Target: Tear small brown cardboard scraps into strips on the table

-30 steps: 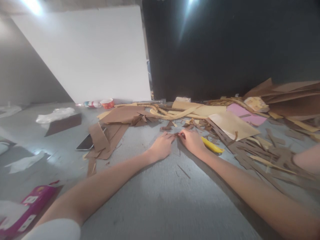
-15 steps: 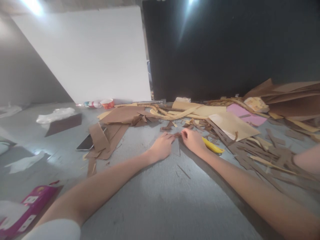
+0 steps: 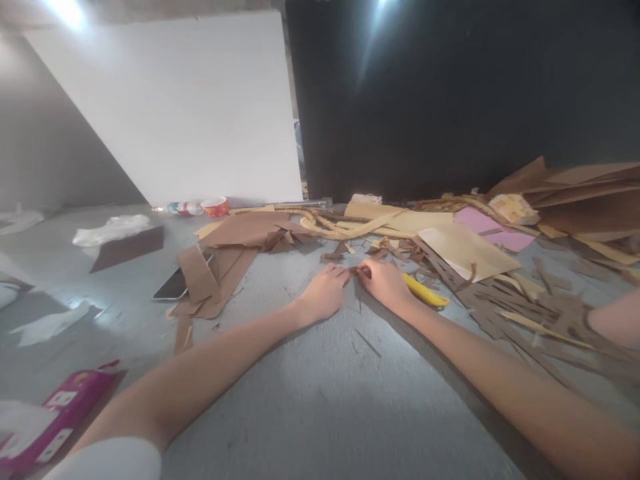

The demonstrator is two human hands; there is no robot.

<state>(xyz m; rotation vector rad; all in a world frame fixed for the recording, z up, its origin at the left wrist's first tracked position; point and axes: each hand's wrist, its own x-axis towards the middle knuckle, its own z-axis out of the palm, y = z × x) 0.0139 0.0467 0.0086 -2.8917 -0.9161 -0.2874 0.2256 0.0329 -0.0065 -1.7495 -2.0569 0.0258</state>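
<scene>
Reaching forward, both hands point(image 3: 324, 293) low, fingertips nearly meeting

Both of my forearms reach forward and converge, forming a wide inverted V. My left hand point(image 3: 324, 293) lies low, palm down, its fingers bent and directed toward the right. My right hand point(image 3: 384, 283) faces it, just beside, with thumb and index finger curled together in a pinch. The left wrist point(image 3: 296, 313) and the right wrist point(image 3: 407, 307) appear nearly straight; a white sleeve point(image 3: 110, 459) covers the upper left arm.
</scene>
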